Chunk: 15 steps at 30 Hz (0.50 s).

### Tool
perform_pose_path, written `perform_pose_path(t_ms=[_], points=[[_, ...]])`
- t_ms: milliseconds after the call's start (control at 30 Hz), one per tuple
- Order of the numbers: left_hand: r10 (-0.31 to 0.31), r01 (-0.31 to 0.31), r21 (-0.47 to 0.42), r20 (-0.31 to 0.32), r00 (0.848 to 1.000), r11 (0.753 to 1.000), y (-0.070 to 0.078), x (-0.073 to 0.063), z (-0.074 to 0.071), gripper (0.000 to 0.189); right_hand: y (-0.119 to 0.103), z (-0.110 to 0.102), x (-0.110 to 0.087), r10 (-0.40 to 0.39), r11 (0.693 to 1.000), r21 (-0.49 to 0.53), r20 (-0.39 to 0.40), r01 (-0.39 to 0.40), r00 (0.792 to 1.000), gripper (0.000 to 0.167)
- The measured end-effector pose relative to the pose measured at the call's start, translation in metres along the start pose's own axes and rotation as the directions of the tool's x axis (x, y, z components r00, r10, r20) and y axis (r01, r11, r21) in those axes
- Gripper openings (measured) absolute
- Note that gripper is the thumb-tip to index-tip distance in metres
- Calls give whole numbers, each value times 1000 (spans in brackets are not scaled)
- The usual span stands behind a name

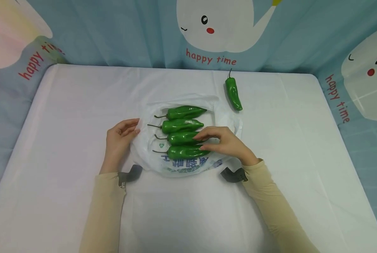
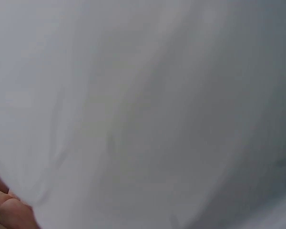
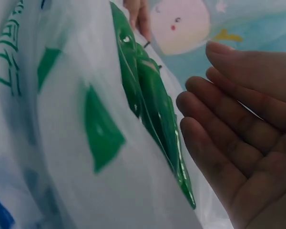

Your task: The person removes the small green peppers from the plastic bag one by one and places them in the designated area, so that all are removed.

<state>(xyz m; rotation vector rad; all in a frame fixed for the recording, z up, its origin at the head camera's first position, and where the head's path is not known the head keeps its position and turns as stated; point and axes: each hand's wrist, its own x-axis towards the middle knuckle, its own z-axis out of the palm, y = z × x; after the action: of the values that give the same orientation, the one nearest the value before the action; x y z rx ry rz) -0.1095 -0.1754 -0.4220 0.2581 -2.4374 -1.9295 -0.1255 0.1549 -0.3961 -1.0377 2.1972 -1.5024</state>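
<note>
Several long green peppers (image 1: 183, 125) lie side by side in the opening of a white plastic bag (image 1: 183, 171), stems toward the left. My left hand (image 1: 120, 138) holds the bag's left edge between thumb and fingers. In the left wrist view, the bag's film (image 2: 148, 114) fills most of the picture and hides much of that hand. Over the tips of the two nearest peppers is my right hand (image 1: 227, 143), its fingers loosely bent. The right wrist view shows this hand (image 3: 248, 133) with nothing in its grasp, beside the peppers (image 3: 155, 98).
One more green pepper (image 1: 233, 93) lies apart at the back, right of the bag, its stem pointing to the far table edge. A white cloth covers the table (image 1: 182, 218). Behind it hangs a blue curtain (image 1: 119, 35) with printed cartoon figures.
</note>
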Motion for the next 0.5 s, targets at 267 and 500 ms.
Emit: perform_pose_path(t_ms=[267,500], points=[[2,-2,-8,4,1000,1000,0,0,0,34,-1,8,3,31,996,-82,73,-24,997,30],[6,-6,-10,4,1000,1000,0,0,0,34,-1,12,4,58,994,-101,114,-47,992,31]])
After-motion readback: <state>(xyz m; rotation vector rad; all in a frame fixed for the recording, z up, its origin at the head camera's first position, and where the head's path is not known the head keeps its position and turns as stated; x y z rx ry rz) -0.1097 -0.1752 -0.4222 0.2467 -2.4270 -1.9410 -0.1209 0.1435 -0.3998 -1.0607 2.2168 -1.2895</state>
